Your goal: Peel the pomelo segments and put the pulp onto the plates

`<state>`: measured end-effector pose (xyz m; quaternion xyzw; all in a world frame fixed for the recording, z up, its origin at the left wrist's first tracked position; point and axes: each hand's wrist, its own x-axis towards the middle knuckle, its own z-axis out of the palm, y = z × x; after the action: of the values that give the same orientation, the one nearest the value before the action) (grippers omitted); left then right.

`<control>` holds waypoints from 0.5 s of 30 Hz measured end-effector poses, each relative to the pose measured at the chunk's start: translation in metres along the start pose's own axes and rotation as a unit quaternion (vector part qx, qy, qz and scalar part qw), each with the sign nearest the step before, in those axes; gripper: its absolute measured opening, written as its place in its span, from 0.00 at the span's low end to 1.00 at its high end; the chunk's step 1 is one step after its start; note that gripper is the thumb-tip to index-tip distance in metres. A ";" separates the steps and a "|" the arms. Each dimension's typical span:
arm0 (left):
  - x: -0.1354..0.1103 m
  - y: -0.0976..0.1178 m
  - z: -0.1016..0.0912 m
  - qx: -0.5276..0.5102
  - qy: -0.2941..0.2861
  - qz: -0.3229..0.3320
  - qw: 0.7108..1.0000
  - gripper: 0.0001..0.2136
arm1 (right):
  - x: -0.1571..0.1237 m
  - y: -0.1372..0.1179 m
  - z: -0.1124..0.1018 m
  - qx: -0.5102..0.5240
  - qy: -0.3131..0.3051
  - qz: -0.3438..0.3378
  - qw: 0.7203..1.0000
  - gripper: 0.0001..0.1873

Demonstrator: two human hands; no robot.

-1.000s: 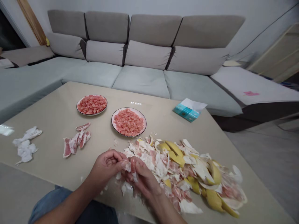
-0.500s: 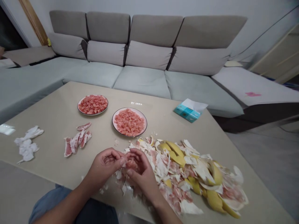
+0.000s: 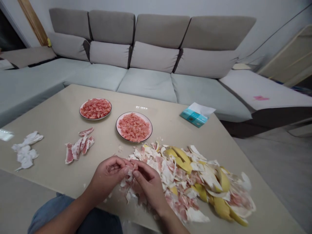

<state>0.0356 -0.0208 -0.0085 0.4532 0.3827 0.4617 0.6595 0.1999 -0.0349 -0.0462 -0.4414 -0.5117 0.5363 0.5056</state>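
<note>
The left hand [image 3: 109,171] and right hand [image 3: 150,182], each grip pinched nearly closed, share a pink fruit piece [image 3: 134,165] beside peel scraps [image 3: 170,172]

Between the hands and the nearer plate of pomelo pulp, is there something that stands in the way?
Nothing tall is visible there. The left hand and right hand together hold a small pulp piece; between them and the nearer plate lie only the low edge of the peel heap and a few loose scraps.
</note>
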 end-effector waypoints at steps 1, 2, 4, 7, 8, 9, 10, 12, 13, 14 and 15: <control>0.000 0.000 0.000 0.000 -0.002 -0.001 1.000 0.06 | 0.000 -0.001 0.000 0.008 -0.004 0.004 1.000 0.13; 0.000 0.000 -0.001 0.000 -0.004 -0.003 1.000 0.06 | 0.001 -0.002 -0.001 0.014 -0.009 0.008 1.000 0.13; 0.001 0.001 -0.001 -0.001 -0.005 -0.010 1.000 0.06 | 0.002 -0.003 -0.001 0.018 -0.012 0.011 1.000 0.13; 0.002 0.001 -0.001 0.003 -0.002 -0.024 1.000 0.08 | 0.002 -0.005 -0.002 -0.003 -0.010 0.001 1.000 0.14; 0.002 0.001 -0.001 0.005 -0.001 -0.028 1.000 0.08 | 0.002 -0.005 -0.002 -0.013 -0.010 -0.005 1.000 0.14; 0.002 0.001 -0.001 0.008 0.001 -0.032 0.999 0.08 | 0.002 -0.005 -0.002 -0.022 -0.008 -0.012 1.000 0.14; 0.002 0.001 -0.002 0.010 0.000 -0.036 0.999 0.08 | 0.002 -0.006 -0.002 -0.030 -0.006 -0.018 0.999 0.14; 0.002 0.000 -0.002 0.013 -0.002 -0.039 0.999 0.09 | 0.001 -0.006 -0.001 -0.040 -0.001 -0.029 0.999 0.13; 0.003 0.000 -0.002 0.014 -0.001 -0.040 0.999 0.09 | 0.001 -0.006 0.000 -0.043 0.001 -0.033 0.999 0.12; 0.003 0.000 -0.002 0.015 -0.001 -0.041 0.999 0.10 | 0.001 -0.006 0.000 -0.044 0.003 -0.034 0.998 0.12; 0.003 0.000 -0.002 0.017 0.000 -0.043 0.999 0.10 | 0.000 -0.005 0.001 -0.044 0.003 -0.034 0.998 0.13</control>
<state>0.0342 -0.0178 -0.0092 0.4477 0.4094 0.4265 0.6709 0.1997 -0.0349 -0.0407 -0.4472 -0.5478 0.4947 0.5052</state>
